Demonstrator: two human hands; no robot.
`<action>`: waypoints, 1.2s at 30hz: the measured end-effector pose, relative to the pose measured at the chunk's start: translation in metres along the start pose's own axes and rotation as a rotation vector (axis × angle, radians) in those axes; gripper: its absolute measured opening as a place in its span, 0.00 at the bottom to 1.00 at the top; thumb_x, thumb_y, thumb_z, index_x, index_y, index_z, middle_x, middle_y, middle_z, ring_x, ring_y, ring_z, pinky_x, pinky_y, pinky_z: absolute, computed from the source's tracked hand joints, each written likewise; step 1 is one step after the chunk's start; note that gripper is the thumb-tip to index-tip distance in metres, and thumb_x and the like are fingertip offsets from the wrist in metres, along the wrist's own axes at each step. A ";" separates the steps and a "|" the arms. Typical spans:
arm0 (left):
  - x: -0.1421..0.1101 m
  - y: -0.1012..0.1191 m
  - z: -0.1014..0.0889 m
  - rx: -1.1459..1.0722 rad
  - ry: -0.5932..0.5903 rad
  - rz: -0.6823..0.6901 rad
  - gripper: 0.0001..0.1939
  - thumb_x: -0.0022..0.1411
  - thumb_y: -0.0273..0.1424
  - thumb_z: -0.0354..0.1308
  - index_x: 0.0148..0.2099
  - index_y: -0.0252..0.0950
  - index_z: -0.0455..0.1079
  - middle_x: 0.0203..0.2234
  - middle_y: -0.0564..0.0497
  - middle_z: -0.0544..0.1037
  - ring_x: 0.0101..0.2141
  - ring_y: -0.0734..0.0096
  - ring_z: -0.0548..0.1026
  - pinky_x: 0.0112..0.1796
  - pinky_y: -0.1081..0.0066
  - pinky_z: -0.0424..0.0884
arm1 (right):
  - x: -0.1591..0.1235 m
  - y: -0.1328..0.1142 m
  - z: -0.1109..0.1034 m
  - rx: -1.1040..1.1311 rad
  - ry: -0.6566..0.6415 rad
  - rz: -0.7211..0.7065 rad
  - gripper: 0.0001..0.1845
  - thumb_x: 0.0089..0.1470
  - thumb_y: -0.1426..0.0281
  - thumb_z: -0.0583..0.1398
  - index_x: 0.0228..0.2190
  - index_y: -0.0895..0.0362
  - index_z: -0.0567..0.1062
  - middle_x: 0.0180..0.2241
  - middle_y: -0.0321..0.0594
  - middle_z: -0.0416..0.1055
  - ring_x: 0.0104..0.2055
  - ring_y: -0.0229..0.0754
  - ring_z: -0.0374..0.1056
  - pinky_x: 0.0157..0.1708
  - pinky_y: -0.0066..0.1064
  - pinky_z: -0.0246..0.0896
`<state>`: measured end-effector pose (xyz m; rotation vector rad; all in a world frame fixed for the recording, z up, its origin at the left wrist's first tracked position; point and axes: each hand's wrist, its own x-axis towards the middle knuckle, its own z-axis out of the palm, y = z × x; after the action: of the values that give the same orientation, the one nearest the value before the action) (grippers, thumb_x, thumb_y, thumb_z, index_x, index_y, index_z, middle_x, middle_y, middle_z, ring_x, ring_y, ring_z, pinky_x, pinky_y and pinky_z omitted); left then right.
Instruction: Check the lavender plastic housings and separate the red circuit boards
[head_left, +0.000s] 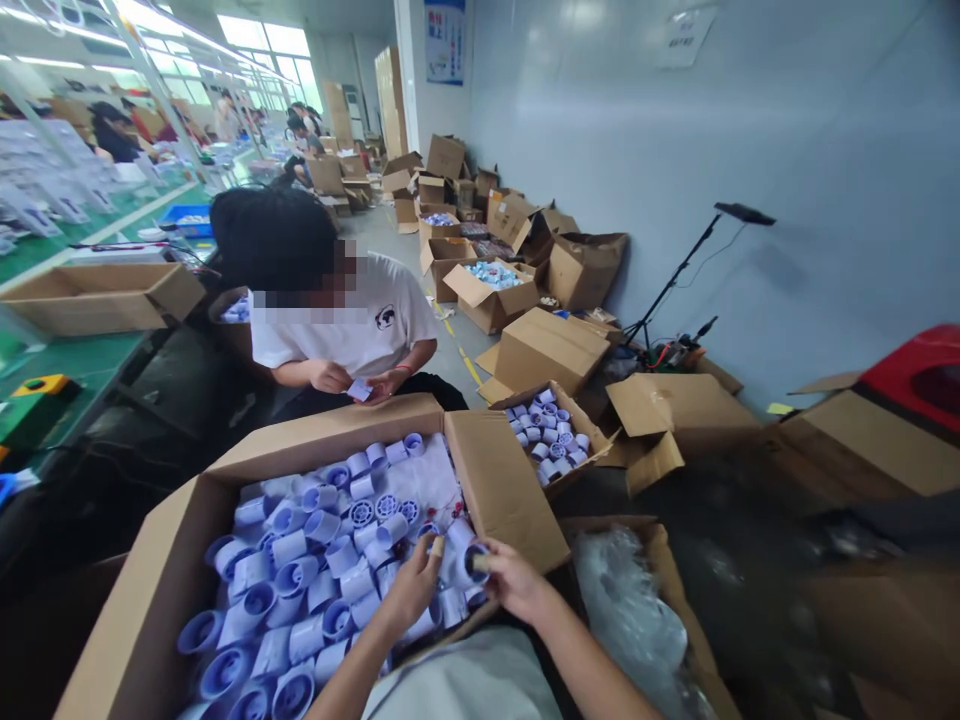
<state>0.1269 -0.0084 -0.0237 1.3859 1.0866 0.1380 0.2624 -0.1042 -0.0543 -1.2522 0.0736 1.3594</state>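
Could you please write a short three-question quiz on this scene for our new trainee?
1. True or false: the person's right hand is holding a lavender part.

2. Where does the bunched clear plastic lie?
a) hung on the wall
b) in a smaller carton on the person's right
c) hung from the ceiling lights

3. Fill the gap: the co-worker across the large carton wears a ____ shirt.

Key: 1 true; 2 b; 3 white.
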 end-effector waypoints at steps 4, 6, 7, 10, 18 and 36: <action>0.009 -0.004 -0.012 0.044 -0.082 0.077 0.20 0.51 0.51 0.54 0.29 0.37 0.68 0.22 0.51 0.71 0.26 0.69 0.67 0.24 0.74 0.60 | 0.028 -0.053 -0.041 0.073 0.214 -0.152 0.11 0.34 0.69 0.66 0.19 0.56 0.67 0.15 0.29 0.63 0.16 0.30 0.57 0.16 0.21 0.47; 0.008 -0.005 -0.017 0.065 -0.148 0.140 0.21 0.51 0.51 0.56 0.23 0.37 0.68 0.19 0.53 0.68 0.23 0.71 0.64 0.24 0.73 0.58 | 0.036 -0.076 -0.053 0.101 0.267 -0.220 0.11 0.38 0.67 0.65 0.22 0.56 0.67 0.17 0.30 0.64 0.18 0.31 0.60 0.18 0.21 0.53; 0.007 -0.005 -0.018 0.072 -0.157 0.168 0.21 0.51 0.50 0.56 0.22 0.38 0.68 0.17 0.53 0.67 0.23 0.72 0.63 0.24 0.73 0.58 | 0.037 -0.084 -0.055 0.108 0.276 -0.251 0.11 0.39 0.66 0.65 0.24 0.55 0.68 0.19 0.30 0.66 0.20 0.31 0.62 0.20 0.22 0.55; 0.003 0.002 -0.014 0.072 -0.155 0.204 0.20 0.53 0.50 0.55 0.22 0.38 0.68 0.18 0.54 0.67 0.23 0.72 0.62 0.25 0.72 0.58 | 0.032 -0.084 -0.040 0.093 0.233 -0.308 0.16 0.37 0.63 0.67 0.29 0.55 0.70 0.25 0.32 0.69 0.24 0.33 0.66 0.23 0.24 0.59; -0.024 0.059 0.004 0.031 -0.169 0.301 0.24 0.54 0.51 0.55 0.38 0.33 0.71 0.29 0.51 0.73 0.29 0.74 0.65 0.28 0.76 0.60 | -0.008 -0.029 0.031 -0.194 -0.177 -0.462 0.25 0.38 0.48 0.65 0.32 0.55 0.75 0.31 0.39 0.73 0.34 0.41 0.69 0.34 0.31 0.65; -0.079 0.090 -0.003 -0.095 0.076 0.420 0.17 0.59 0.41 0.52 0.30 0.32 0.71 0.22 0.53 0.70 0.26 0.76 0.63 0.28 0.76 0.60 | -0.055 -0.047 0.054 -0.352 -0.259 -0.610 0.18 0.48 0.52 0.61 0.32 0.54 0.75 0.31 0.38 0.72 0.33 0.39 0.67 0.33 0.28 0.63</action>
<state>0.1274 -0.0344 0.0929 1.5163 0.8265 0.5439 0.2479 -0.0907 0.0337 -1.2323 -0.7023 1.0026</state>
